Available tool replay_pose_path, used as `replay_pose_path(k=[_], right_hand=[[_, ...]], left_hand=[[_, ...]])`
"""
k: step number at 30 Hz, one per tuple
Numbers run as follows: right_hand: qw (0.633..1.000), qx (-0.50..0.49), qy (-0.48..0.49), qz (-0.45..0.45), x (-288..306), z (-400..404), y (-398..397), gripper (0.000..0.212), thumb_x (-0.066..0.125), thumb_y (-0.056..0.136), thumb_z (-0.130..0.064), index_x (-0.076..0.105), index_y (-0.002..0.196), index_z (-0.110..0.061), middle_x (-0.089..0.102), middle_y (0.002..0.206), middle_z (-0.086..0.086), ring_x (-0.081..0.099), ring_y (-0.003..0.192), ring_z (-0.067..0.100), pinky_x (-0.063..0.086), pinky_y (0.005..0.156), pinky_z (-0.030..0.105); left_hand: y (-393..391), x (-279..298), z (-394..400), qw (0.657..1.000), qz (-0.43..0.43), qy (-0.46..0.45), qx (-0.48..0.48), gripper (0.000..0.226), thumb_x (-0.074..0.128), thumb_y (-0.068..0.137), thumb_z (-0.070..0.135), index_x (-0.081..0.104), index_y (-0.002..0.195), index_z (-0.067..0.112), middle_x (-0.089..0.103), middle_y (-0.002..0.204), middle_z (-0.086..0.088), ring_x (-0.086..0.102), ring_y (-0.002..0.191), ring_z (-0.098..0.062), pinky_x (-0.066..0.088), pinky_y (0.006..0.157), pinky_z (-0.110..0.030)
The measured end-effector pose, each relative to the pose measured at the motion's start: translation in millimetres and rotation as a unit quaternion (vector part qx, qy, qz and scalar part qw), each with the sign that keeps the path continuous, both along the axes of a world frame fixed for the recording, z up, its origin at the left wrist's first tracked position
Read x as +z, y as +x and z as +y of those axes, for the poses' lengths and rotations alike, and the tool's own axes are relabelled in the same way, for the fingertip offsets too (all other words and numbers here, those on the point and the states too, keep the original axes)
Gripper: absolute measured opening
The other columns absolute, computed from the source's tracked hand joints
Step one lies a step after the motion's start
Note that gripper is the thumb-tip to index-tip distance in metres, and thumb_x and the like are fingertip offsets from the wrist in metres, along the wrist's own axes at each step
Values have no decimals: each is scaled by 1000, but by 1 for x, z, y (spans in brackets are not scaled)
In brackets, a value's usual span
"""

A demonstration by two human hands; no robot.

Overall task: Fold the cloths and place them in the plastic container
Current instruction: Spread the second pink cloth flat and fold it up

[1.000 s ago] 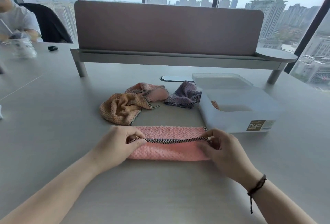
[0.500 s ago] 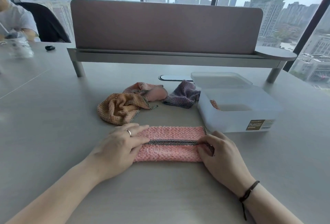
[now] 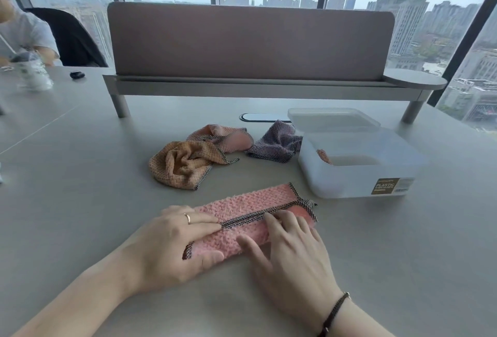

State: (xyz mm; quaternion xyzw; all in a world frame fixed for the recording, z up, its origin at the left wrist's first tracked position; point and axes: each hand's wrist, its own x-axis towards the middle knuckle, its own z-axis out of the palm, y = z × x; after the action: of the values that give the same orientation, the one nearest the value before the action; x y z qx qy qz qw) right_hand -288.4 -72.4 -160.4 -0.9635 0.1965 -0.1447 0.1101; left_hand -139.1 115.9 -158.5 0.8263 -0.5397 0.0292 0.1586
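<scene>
A pink cloth [image 3: 247, 209], folded into a long strip with a dark checked hem, lies at an angle on the table in front of me. My left hand [image 3: 172, 242] presses its left end with straight fingers, thumb under the near edge. My right hand [image 3: 290, 253] lies flat on the strip's middle and right part. Behind it lie three crumpled cloths: an orange one [image 3: 183, 164], a pink one [image 3: 226, 137] and a purple one [image 3: 277, 143]. The translucent plastic container [image 3: 357, 183] stands open at the right with a piece of pink cloth [image 3: 324, 156] inside.
The container's lid [image 3: 333, 120] lies behind the container. A desk divider on a raised shelf [image 3: 250, 86] crosses the back of the table. At the far left another person sits by a bottle [image 3: 35, 73] and a small black object [image 3: 77, 75].
Both hands stopped pinching the hem and now press flat on the strip. The right hand slid left towards the middle, and the strip has turned so its right end points further away.
</scene>
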Motion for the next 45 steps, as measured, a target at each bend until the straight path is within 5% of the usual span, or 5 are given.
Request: replay_pose_path(k=[5, 15, 25, 32, 45], right_hand=[[990, 91, 77, 80, 6, -18, 19, 74, 20, 88, -77, 35, 146, -34, 26, 157, -4, 18, 147, 13, 10, 123, 34], [984, 164, 60, 29, -9, -73, 41, 59, 31, 91, -67, 50, 138, -37, 38, 154, -18, 34, 141, 5, 28, 117, 34], [973, 165, 38, 156, -1, -69, 49, 86, 8, 84, -79, 10, 157, -34, -5, 163, -18, -12, 149, -1, -4, 124, 40], [966, 188, -8, 175, -1, -74, 48, 88, 7, 81, -86, -4, 155, -40, -13, 163, -18, -16, 148, 1, -6, 123, 45], [971, 231, 19, 62, -1, -74, 27, 82, 26, 86, -83, 13, 155, -41, 2, 163, -23, -9, 149, -4, -1, 124, 43]], left_hand=[[-15, 18, -7, 987, 150, -12, -51, 42, 58, 86, 62, 66, 122, 42, 63, 107, 21, 51, 113, 2, 42, 97, -24], [-24, 10, -52, 989, 34, 35, -137, 52, 41, 99, 57, 51, 143, 32, 49, 149, 14, 31, 144, 0, 23, 119, -25], [-35, 5, -46, 969, 34, 165, -181, 78, 29, 88, 79, -3, 154, 49, -16, 162, 18, -31, 144, 1, -20, 120, -34], [-33, -6, -41, 962, -82, 169, -200, 75, 18, 88, 81, -3, 154, 49, -2, 166, 1, -14, 152, -21, -8, 107, -67], [-39, 2, -42, 962, 9, 179, -206, 74, 22, 80, 87, -8, 145, 65, -22, 163, 11, -32, 146, -6, -26, 116, -33]])
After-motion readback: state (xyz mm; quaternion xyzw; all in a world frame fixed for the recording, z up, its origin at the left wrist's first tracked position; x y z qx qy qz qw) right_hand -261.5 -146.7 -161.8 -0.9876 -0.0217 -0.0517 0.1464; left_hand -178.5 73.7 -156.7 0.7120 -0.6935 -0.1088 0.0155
